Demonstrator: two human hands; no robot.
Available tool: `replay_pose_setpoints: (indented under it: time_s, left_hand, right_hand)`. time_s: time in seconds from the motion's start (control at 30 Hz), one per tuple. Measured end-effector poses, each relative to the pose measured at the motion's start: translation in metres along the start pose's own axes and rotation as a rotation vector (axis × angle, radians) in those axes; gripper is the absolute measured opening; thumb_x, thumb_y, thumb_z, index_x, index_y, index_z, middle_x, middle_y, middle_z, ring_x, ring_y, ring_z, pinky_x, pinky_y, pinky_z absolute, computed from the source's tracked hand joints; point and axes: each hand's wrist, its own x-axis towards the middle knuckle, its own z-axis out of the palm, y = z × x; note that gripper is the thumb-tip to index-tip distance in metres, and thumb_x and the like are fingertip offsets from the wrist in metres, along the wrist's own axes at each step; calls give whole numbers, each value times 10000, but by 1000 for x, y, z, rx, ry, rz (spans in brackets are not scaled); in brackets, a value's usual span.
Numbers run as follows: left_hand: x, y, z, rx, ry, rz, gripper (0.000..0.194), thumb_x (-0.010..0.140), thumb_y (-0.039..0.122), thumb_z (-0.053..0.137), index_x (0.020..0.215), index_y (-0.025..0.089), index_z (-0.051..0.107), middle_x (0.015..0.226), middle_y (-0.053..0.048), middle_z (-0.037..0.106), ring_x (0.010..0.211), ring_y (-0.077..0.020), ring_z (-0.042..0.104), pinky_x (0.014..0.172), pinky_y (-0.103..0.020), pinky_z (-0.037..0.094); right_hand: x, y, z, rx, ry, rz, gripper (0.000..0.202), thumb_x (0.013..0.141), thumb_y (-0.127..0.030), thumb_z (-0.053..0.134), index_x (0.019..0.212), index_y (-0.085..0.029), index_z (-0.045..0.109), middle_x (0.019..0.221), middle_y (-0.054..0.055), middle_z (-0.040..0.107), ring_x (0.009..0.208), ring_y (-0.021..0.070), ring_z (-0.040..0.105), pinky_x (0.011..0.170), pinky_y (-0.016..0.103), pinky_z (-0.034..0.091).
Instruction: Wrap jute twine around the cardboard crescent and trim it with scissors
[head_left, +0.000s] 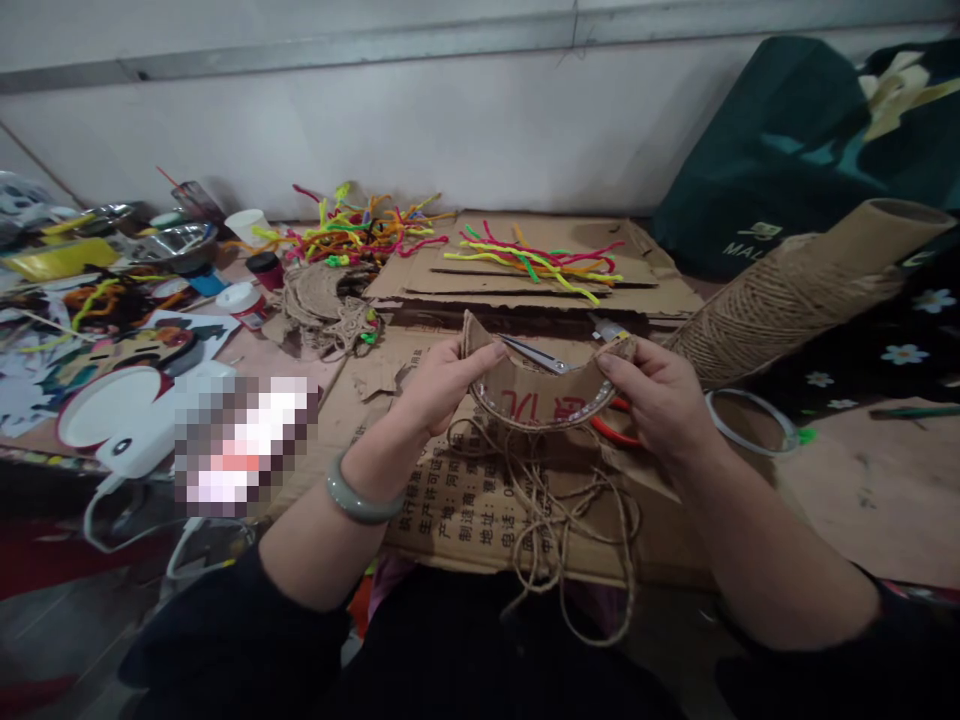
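Note:
Between both hands I hold a crescent-shaped piece of cardboard [551,395], its curved outer edge towards me and lined with twine. My left hand [444,378] pinches one tip, thumb on top. At the other tip my right hand [651,385] grips with thumb and fingers. A length of loose twine [551,500] hangs in tangled loops below the crescent, over the printed cardboard sheet and the front edge. Behind the crescent lie scissors [536,355], partly hidden, with an orange-red handle [616,428] showing near my right hand. A small tube [609,330] lies just beyond.
A big spool of twine [787,310] leans at the right, before a dark green bag [757,160]. Colourful pipe cleaners [532,260] lie at the back. Twine-covered crescents [319,300] are stacked left. Clear tape [754,420], a white device [142,430] and paint pots [240,300] lie around.

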Motion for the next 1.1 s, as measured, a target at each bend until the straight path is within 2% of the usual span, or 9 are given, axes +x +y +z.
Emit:
replay_pose_setpoints:
  time_s: [0.1,0.2,0.37,0.5,0.63,0.73,0.83,0.97,1.1]
  left_hand:
    - [2,-2,-2,-12,45,39,365,634,482,817,746,153,707,718,-16,710,658,-124,614,653,-254,477]
    - [6,-3,-4,-23,103,90,324,636,454,822,711,165,697,674,6,684,621,-107,583,615,-236,458]
    - [9,-3,-5,-36,121,48,234,675,371,793,677,167,678,674,-1,677,610,-119,590,609,-251,467]
    - [8,-2,-6,-58,94,10,296,674,428,801,701,164,670,684,-6,681,607,-124,606,615,-259,489]
    - [5,-2,-6,-48,34,-43,404,706,547,756,768,163,647,699,-17,688,593,-118,611,601,-257,507]
    - [3,-1,-3,-1,-6,-126,342,718,450,776,794,152,626,668,-18,679,576,-105,621,576,-227,495]
    - [3,0,-1,10,-4,-138,230,724,307,773,781,141,625,623,-2,650,559,-86,610,586,-215,492]
    - [6,1,-3,13,79,-70,160,733,263,735,712,152,621,631,7,647,538,-74,575,588,-220,485]
    - [11,-1,-7,22,140,50,106,738,261,703,715,165,666,677,-1,673,589,-97,584,595,-236,475]
  right_hand:
    - [1,2,1,-20,24,5,164,750,-353,700,716,-222,608,624,-40,549,562,103,501,563,257,444]
    - [0,-2,4,-33,9,12,200,718,-393,713,694,-225,607,612,-41,539,565,106,491,559,262,429]
    - [-2,-11,6,-156,-23,10,261,665,-476,735,684,-244,617,562,-43,491,524,111,417,490,259,344]
    - [-2,-10,6,-138,-40,47,279,682,-491,720,705,-244,594,566,-47,466,513,110,409,486,258,330]
    - [4,-3,6,7,76,43,265,690,-455,726,726,-245,568,617,-46,508,542,119,488,545,274,434]
    - [7,0,7,140,199,21,272,665,-431,756,744,-249,571,672,-46,564,591,122,552,625,292,511]
    - [8,-2,8,163,217,24,326,615,-452,799,737,-249,575,657,-48,582,580,121,564,616,293,534]
    - [3,-9,5,78,37,87,361,586,-479,815,688,-233,571,606,-49,574,512,99,532,511,255,492]
    - [-7,-13,3,-150,-337,190,246,656,-385,783,722,-209,624,581,-47,565,477,73,486,432,204,385]
